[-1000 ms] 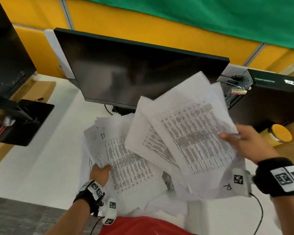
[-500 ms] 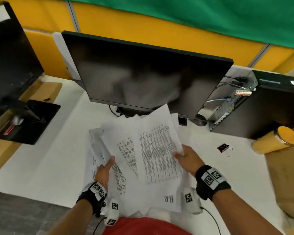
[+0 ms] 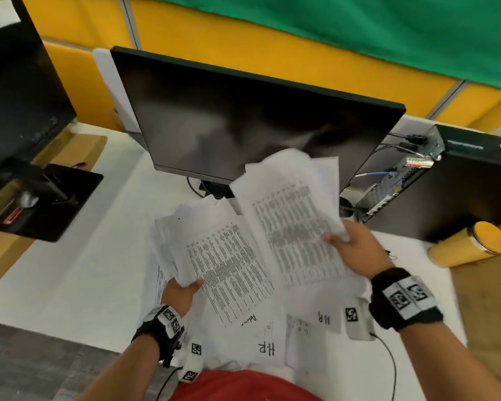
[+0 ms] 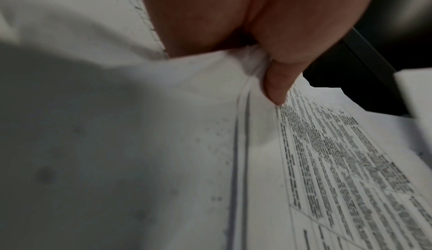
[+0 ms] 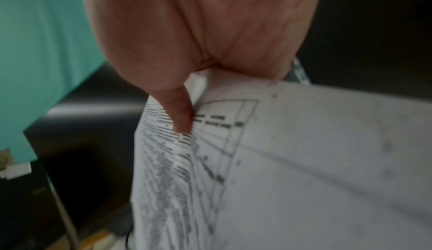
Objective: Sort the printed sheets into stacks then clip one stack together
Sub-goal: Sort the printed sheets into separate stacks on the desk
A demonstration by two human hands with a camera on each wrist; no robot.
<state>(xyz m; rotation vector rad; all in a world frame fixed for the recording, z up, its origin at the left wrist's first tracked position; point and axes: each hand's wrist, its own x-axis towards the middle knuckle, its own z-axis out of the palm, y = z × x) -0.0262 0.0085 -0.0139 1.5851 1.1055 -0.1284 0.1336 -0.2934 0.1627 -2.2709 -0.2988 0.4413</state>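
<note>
My left hand (image 3: 185,287) pinches a fanned bunch of printed sheets (image 3: 229,270) by its near left edge, just above the desk. In the left wrist view the thumb (image 4: 278,87) presses down on the top sheet (image 4: 327,161). My right hand (image 3: 342,241) grips a second bunch of printed sheets (image 3: 295,227) by its right edge, lifted in front of the monitor. Its thumb (image 5: 180,113) lies on the printed table (image 5: 304,152). More loose sheets marked "H.R" (image 3: 268,348) lie on the desk under both bunches. A black binder clip (image 3: 391,255) barely peeks out right of my right hand.
A dark monitor (image 3: 243,125) stands right behind the papers. A black computer case (image 3: 460,183) and a yellow cylinder (image 3: 475,244) are at the right, with a cardboard box (image 3: 489,314) nearer. A second monitor's stand (image 3: 41,198) sits at the left on the white desk (image 3: 84,270).
The right hand brought its sheets in against the left bunch, then drew away to the right and upward with a bunch. The left hand has stayed about where it was.
</note>
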